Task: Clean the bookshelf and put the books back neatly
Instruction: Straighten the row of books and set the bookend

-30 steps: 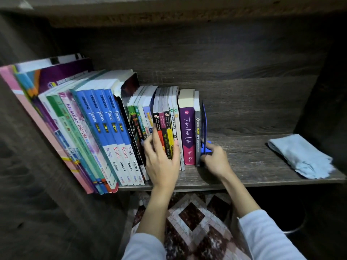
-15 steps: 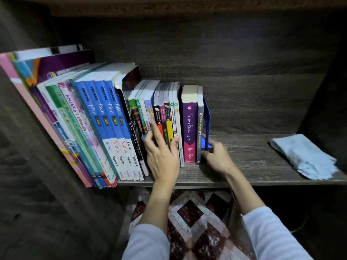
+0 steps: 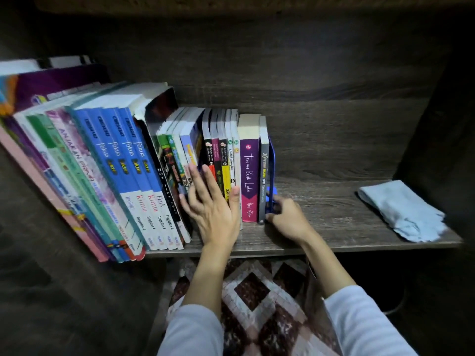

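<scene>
A row of books stands on the dark wooden shelf [image 3: 334, 217], filling its left half. Tall blue textbooks [image 3: 123, 160] lean to the left. Thin paperbacks [image 3: 221, 147] and a purple book [image 3: 248, 170] stand upright. A blue metal bookend [image 3: 271, 181] closes the row on the right. My left hand [image 3: 213, 206] presses flat against the spines of the thin paperbacks, fingers straight. My right hand [image 3: 288, 217] grips the foot of the bookend, fingers curled round it.
A folded light blue cloth [image 3: 401, 209] lies on the shelf at the far right. Bare shelf lies between the bookend and the cloth. The shelf's side walls rise left and right. A patterned rug [image 3: 259, 299] shows below the shelf edge.
The thin paperbacks and the bookend stand more upright and tighter together. My left hand has slid slightly left on the spines. My right hand stays on the bookend's foot.
</scene>
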`<state>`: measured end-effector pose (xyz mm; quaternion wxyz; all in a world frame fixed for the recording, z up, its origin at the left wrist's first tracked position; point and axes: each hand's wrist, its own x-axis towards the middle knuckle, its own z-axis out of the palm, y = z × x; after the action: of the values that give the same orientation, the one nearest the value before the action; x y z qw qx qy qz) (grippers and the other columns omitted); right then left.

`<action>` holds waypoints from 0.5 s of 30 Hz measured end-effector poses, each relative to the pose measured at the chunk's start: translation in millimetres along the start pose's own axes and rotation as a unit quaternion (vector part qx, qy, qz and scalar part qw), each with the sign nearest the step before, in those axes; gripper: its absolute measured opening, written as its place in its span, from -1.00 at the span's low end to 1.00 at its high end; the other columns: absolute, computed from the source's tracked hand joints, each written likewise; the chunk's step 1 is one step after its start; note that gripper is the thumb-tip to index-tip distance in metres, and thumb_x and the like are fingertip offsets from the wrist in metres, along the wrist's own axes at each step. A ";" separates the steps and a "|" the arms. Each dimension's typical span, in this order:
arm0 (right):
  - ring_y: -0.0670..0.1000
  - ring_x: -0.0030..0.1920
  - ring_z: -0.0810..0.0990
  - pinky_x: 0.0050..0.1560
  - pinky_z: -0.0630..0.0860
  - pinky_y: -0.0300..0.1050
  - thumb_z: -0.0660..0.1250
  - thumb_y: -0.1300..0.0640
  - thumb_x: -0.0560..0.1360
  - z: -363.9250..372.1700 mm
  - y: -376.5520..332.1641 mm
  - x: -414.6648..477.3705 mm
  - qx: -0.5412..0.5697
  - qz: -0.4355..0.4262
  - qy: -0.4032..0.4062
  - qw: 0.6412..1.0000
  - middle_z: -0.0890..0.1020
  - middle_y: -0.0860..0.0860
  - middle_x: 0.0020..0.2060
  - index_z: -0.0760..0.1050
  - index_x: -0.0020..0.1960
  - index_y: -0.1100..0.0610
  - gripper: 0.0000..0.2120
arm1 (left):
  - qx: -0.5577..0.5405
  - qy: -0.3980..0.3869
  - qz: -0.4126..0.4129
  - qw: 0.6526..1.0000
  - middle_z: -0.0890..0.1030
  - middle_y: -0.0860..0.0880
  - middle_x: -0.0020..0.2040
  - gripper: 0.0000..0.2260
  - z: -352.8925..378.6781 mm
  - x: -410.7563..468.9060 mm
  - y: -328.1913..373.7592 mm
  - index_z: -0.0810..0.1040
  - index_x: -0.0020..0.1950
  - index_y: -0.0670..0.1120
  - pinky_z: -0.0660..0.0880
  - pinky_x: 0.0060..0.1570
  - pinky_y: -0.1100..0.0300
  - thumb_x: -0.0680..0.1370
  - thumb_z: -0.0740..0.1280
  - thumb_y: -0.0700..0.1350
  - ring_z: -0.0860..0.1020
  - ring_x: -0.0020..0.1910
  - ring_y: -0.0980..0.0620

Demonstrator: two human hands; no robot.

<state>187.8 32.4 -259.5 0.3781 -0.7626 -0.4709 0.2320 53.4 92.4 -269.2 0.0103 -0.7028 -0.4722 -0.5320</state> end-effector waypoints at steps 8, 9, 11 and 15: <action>0.06 -0.02 0.64 0.13 0.53 0.04 0.39 0.05 0.20 -0.5 -9.7 -4.9 0.028 0.032 -0.004 0.999 0.70 0.00 -0.11 0.50 0.26 0.01 -0.39 | -0.011 0.014 -0.011 1.000 0.18 -0.06 0.42 -0.38 -12.1 -18.4 -1.3 0.09 0.50 -0.10 0.20 0.28 -0.02 0.54 0.15 0.17 0.24 0.32 -0.07; 0.07 0.01 0.63 0.14 0.52 0.04 0.39 -0.02 0.16 0.3 -11.9 -6.1 0.025 0.036 0.001 0.999 0.69 0.01 -0.06 0.49 0.27 0.01 -0.35 | -0.024 0.016 -0.016 0.999 0.23 -0.06 0.35 -0.41 -13.9 -18.3 2.9 0.14 0.48 -0.10 0.28 0.23 -0.01 0.53 0.18 0.14 0.29 0.25 -0.07; 0.08 0.07 0.60 0.18 0.49 0.03 0.40 -0.05 0.20 1.7 -15.7 -9.0 0.006 0.037 0.014 0.999 0.67 0.02 0.03 0.49 0.28 0.02 -0.36 | -0.076 0.000 -0.017 0.997 0.25 -0.04 0.28 -0.47 -17.0 -17.4 9.3 0.18 0.46 -0.09 0.41 0.16 -0.02 0.54 0.19 0.07 0.35 0.19 -0.06; 0.10 0.09 0.60 0.18 0.49 0.03 0.40 0.14 0.28 1.8 -13.4 -10.5 -0.005 0.032 0.025 0.999 0.67 0.04 0.03 0.52 0.22 0.04 -0.51 | -0.177 -0.037 -0.053 0.982 0.38 -0.09 0.35 -0.59 -23.1 -14.9 23.1 0.30 0.45 -0.06 0.38 0.21 0.21 0.61 0.07 -0.01 0.39 0.25 0.09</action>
<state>174.6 27.3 -250.0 0.3787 -0.7845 -0.4378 0.2223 52.1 57.9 -259.2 -0.1595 -0.6867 -0.4071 -0.5807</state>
